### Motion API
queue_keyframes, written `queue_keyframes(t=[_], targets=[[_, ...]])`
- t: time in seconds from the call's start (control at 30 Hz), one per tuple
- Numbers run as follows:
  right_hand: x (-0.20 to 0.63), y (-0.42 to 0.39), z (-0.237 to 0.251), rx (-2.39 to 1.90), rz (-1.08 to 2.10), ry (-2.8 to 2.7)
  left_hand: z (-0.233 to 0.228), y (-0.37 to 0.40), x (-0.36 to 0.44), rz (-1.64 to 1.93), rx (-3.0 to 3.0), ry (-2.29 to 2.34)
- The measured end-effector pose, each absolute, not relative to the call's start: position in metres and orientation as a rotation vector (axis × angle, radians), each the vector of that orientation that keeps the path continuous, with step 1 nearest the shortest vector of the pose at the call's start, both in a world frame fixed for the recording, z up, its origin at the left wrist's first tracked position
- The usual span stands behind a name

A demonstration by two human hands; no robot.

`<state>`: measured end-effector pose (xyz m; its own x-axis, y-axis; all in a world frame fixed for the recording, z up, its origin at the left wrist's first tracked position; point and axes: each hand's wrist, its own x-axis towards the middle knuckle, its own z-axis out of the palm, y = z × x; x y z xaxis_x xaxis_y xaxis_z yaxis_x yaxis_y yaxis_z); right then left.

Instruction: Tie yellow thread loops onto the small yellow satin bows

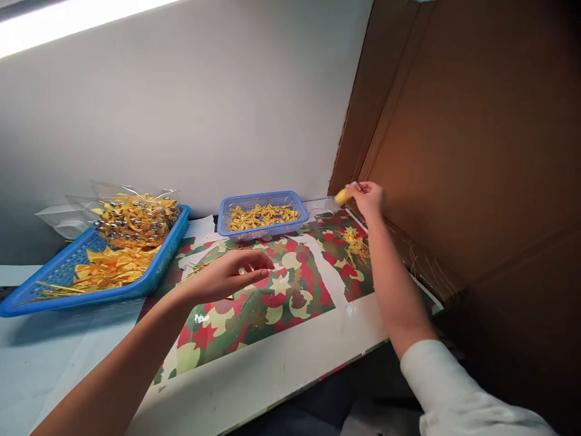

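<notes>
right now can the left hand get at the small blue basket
Probably yes: the small blue basket sits beyond the left hand, across the patterned sheet, and nothing tall shows between them.

Your right hand (370,198) is gripping a blurred yellow piece (342,196) at one o'clock — your left hand (229,272) is hovering over the patterned sheet (290,310). A blue basket (263,232) is sitting at twelve, a larger tray (174,245) at ten.

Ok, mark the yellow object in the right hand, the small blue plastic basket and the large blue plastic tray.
Yellow object (343,196): head view, its blurred body.
Small blue plastic basket (272,230): head view, front wall.
Large blue plastic tray (169,255): head view, right-side wall.
</notes>
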<state>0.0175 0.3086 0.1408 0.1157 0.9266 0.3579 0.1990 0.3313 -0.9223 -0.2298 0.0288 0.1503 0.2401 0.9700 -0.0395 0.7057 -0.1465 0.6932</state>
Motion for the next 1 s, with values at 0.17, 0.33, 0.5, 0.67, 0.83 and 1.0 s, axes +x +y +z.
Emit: queue_keyframes(t=[0.17, 0.33, 0.5, 0.67, 0.83, 1.0], targets=[[0.077, 0.341, 0.117, -1.458, 0.485, -1.188, 0.146, 0.031, -0.232, 0.591, 1.930, 1.538], [0.094, 0.355, 0.102, -1.535, 0.379, -1.122, 0.143, 0.031, -0.233, 0.594, 1.910, 1.561], [0.094, 0.366, 0.096, -1.519, 0.357, -1.116, 0.144, 0.031, -0.236, 0.596, 1.880, 1.583], [0.093, 0.373, 0.093, -1.505, 0.340, -1.125, 0.150, 0.029, -0.239, 0.638, 1.879, 1.639], [0.095, 0.379, 0.094, -1.483, 0.277, -1.143, 0.151, 0.028, -0.241, 0.661, 1.867, 1.655], [0.101, 0.387, 0.086, -1.452, 0.248, -1.255, 0.149, 0.030, -0.244, 0.622, 1.850, 1.660]])
